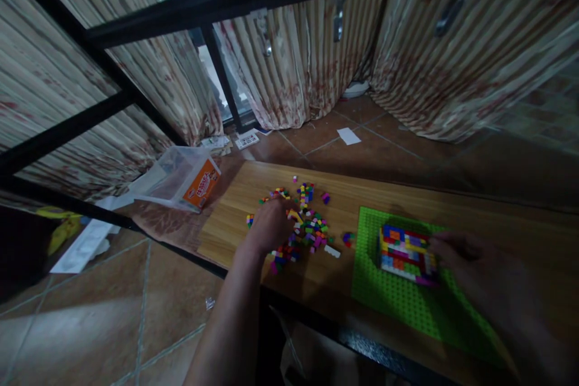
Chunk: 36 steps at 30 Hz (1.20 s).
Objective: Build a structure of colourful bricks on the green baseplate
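Note:
My left hand (272,226) reaches down into a pile of small coloured toy bricks (316,226) on the wooden table. Its fingertips are hidden behind the back of the hand. On a green baseplate (373,289) sits a low rectangular block built of toy bricks (402,256) in many colours. My right hand (473,262) is at the right edge of that block, thumb and fingers drawn together at its upper corner. Whatever lies between those fingertips is too dark and small to make out. A pale flat brick (332,251) rests between the pile and the baseplate.
A clear plastic bin (169,181) with an orange label stands on the tiled floor left of the table (230,208). A black metal frame (212,6) crosses in front of long curtains (289,72). White papers (349,136) lie on the floor behind the table.

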Motion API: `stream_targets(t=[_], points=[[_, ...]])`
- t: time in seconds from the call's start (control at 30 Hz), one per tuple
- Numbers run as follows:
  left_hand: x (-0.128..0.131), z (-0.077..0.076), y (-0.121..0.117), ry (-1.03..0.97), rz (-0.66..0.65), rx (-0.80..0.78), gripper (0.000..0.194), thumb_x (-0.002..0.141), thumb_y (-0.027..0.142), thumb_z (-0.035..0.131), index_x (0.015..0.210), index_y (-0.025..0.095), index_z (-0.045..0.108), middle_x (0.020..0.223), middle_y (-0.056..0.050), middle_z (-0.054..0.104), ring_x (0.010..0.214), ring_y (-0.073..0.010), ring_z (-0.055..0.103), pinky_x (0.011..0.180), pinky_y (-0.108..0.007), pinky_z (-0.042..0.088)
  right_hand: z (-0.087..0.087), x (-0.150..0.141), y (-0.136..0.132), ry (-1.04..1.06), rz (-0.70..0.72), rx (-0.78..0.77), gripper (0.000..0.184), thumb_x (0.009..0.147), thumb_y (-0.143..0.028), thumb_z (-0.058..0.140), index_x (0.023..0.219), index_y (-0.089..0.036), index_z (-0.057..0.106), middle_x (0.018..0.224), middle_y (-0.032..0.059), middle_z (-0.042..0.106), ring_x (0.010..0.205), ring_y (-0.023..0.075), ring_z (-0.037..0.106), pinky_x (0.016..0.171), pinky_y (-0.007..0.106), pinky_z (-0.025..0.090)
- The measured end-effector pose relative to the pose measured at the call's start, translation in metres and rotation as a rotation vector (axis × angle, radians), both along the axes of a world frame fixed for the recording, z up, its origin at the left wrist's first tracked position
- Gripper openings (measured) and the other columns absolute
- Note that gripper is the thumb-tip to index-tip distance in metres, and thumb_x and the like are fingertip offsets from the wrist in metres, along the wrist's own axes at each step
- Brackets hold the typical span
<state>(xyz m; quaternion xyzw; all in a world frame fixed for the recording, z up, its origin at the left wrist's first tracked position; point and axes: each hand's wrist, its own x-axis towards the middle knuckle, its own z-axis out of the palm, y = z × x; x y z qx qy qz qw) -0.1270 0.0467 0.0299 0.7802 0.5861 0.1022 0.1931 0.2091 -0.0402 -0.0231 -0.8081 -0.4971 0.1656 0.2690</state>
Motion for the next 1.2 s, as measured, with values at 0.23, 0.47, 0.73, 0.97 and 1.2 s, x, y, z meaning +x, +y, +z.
stream_targets(t=[0.23,0.47,0.73,0.97,1.2], points=[[-0.001,-0.013,0.004,0.131,-0.062,-0.049,0.034,0.073,0.013,0.061,0.105,0.020,0.072,0.109,-0.010,0.066,0.101,-0.0256,0.063,0.090,-0.036,0.048,0.002,-0.003,-0.001,-0.009,-0.014,0.007,0.029,0.076,-0.056,0.055,0.082,-0.031,0.068,0.078,0.0061,0.073,0.067,0.0286,0.067,0.057,0.041,0.046],[0.008,-0.008,0.004,0.075,-0.040,-0.028,0.017,0.080,0.014,0.055,0.091,0.017,0.069,0.094,-0.009,0.069,0.092,-0.0236,0.063,0.081,-0.032,0.047,0.008,-0.012,-0.004,0.030,-0.007,0.176,0.037,0.079,-0.058,0.055,0.086,-0.025,0.070,0.082,0.0066,0.073,0.072,0.0276,0.068,0.064,0.040,0.051],[0.080,-0.016,-0.023,-0.963,-0.119,-0.380,0.016,0.084,0.023,0.056,0.092,0.014,0.067,0.080,-0.003,0.066,0.073,-0.0138,0.060,0.069,-0.024,0.046,0.021,-0.070,-0.011,0.651,0.183,0.265,0.029,0.079,-0.047,0.067,0.096,-0.023,0.070,0.092,0.0039,0.072,0.077,0.0181,0.067,0.066,0.031,0.056],[0.117,-0.014,-0.047,-1.196,-0.005,-0.630,0.018,0.079,0.027,0.066,0.089,0.012,0.065,0.076,-0.001,0.064,0.066,-0.0101,0.057,0.068,-0.024,0.048,0.019,-0.080,-0.005,0.979,0.234,0.291,0.027,0.073,-0.041,0.076,0.085,-0.019,0.068,0.070,0.0010,0.070,0.063,0.0134,0.064,0.058,0.025,0.052],[0.113,-0.018,-0.045,-1.118,-0.051,-0.570,0.018,0.079,0.030,0.066,0.085,0.013,0.062,0.075,0.000,0.061,0.069,-0.0112,0.058,0.068,-0.024,0.047,0.023,-0.080,-0.005,0.965,0.183,0.278,0.029,0.071,-0.045,0.076,0.079,-0.018,0.068,0.062,-0.0009,0.064,0.052,0.0098,0.055,0.050,0.024,0.048]])
